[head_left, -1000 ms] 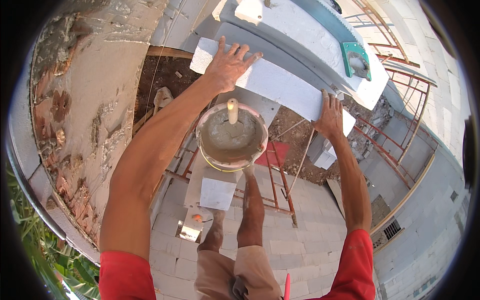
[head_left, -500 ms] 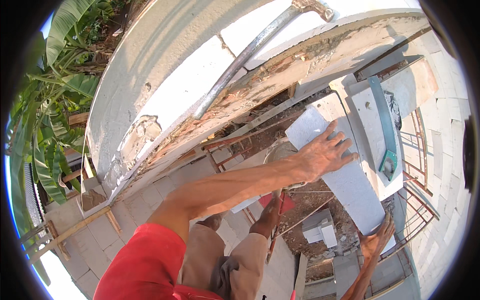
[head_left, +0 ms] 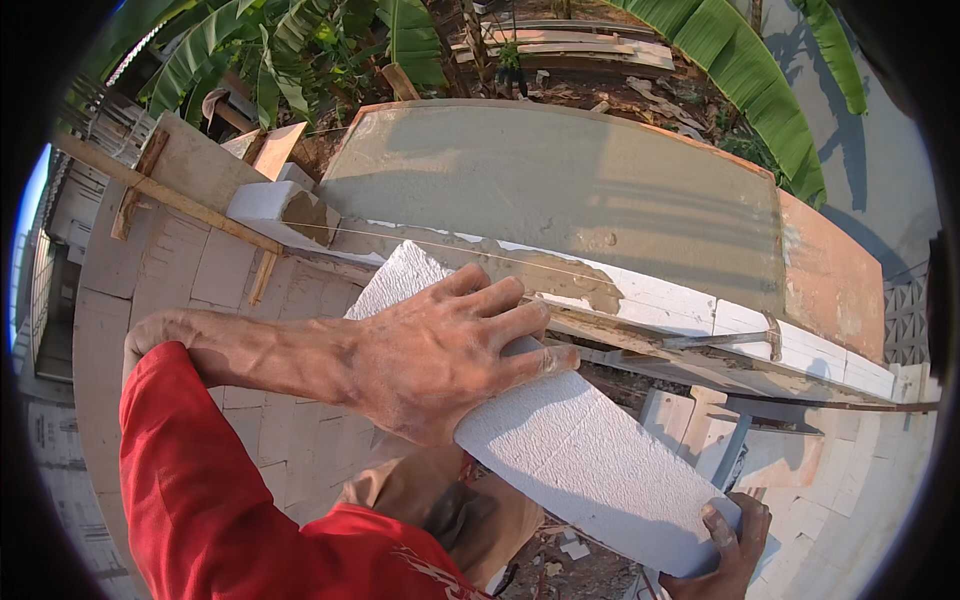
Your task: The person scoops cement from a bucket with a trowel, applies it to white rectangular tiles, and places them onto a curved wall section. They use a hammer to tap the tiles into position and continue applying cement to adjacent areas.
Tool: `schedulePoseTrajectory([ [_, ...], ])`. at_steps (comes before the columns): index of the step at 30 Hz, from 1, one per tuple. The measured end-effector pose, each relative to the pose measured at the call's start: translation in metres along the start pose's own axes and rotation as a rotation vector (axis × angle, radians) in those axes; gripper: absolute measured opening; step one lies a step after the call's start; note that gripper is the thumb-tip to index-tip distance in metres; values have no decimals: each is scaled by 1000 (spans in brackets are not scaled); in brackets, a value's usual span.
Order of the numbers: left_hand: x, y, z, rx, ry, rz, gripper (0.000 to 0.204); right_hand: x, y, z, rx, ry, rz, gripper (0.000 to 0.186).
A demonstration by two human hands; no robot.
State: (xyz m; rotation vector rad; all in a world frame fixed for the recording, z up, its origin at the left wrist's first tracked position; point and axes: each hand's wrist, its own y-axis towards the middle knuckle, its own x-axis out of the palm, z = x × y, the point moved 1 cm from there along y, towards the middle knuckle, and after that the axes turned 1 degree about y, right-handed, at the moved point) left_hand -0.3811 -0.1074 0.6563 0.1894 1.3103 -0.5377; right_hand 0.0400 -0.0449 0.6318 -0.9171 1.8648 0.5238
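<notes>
A long white lightweight concrete block (head_left: 590, 460) is held up in front of me, slanting from upper left to lower right. My left hand (head_left: 460, 350) lies across its upper part, fingers wrapped over the far edge. The lower right end is gripped by my right hand (head_left: 728, 540), its thumb on the block's face. Beyond the block runs a low wall of white blocks (head_left: 680, 302), with wet grey mortar (head_left: 565, 278) spread on its top. A hammer (head_left: 725, 340) rests on that wall to the right.
At the wall's left end stands a white block (head_left: 262, 205) with mortar on its end. A thin string (head_left: 470, 247) stretches above the mortar. A wooden pole (head_left: 190, 202) juts in from the left. Behind the wall lies a smooth grey slab (head_left: 560, 175); banana leaves (head_left: 735, 90) overhang it.
The block has been lifted off to the right and brought in front of me, both hands still on it. My view has turned toward the mortared wall, so the hammer now appears farther right.
</notes>
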Motion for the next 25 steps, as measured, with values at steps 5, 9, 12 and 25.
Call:
schedulePoseTrajectory([
  [5,-122,-98,-59,-106,311,296,98,-53,118,-79,-317,-195,194,100],
  [9,-126,-159,-144,-311,525,334,109,-31,245,-128,-273,-155,206,102],
  [12,-95,-182,-207,-430,413,281,117,8,320,-143,-252,-150,165,102],
  [25,57,-226,-338,-463,90,118,132,163,419,-152,-289,-133,-121,103],
])
